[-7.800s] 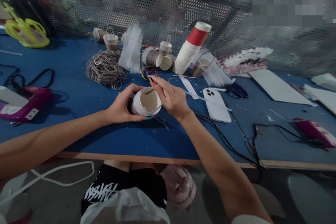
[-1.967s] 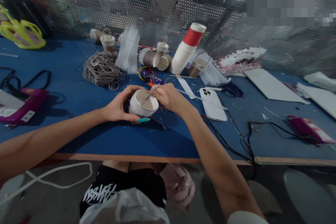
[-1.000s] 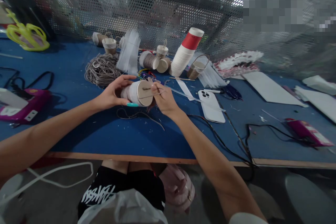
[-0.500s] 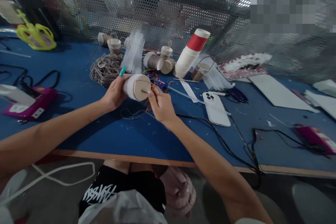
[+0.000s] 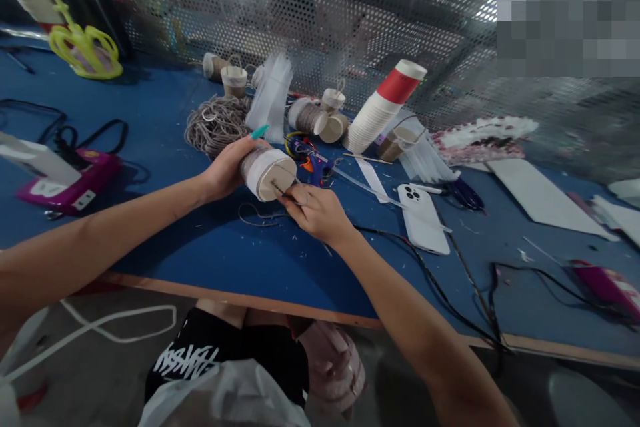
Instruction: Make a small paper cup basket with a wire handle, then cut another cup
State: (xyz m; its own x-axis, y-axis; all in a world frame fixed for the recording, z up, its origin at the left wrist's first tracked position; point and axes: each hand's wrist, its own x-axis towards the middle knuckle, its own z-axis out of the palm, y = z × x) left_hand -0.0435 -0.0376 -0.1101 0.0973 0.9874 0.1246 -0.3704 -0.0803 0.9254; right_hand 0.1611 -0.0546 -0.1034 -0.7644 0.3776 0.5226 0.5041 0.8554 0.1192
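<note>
Since the frame from two seconds ago, the white-wrapped, round paper cup [image 5: 256,165] has been tipped from mouth-up onto its side, and its pale round end is now turned toward the right hand [image 5: 319,209]. A teal nail, seen earlier along the cup's lower side, is now seen along its upper side.

The cup is held above the blue desk [image 5: 200,247], its wrapped side clasped in the grip of the left hand [image 5: 226,168]. By the right hand, a thin grey-brown cord [image 5: 279,188] is pinched between the fingertips, close to the cup's round end. Just behind the right hand, a blue glue gun with an orange trigger [image 5: 318,164] is seen lying on the desk.

Beyond the left hand, a tangled bundle of grey cord [image 5: 216,124] is seen, with a fan of translucent white strips [image 5: 271,99] beside it. Farther back, a leaning stack of white paper cups with a red band [image 5: 376,112] is seen. To the right, a white phone [image 5: 425,223] is laid camera side up.
</note>
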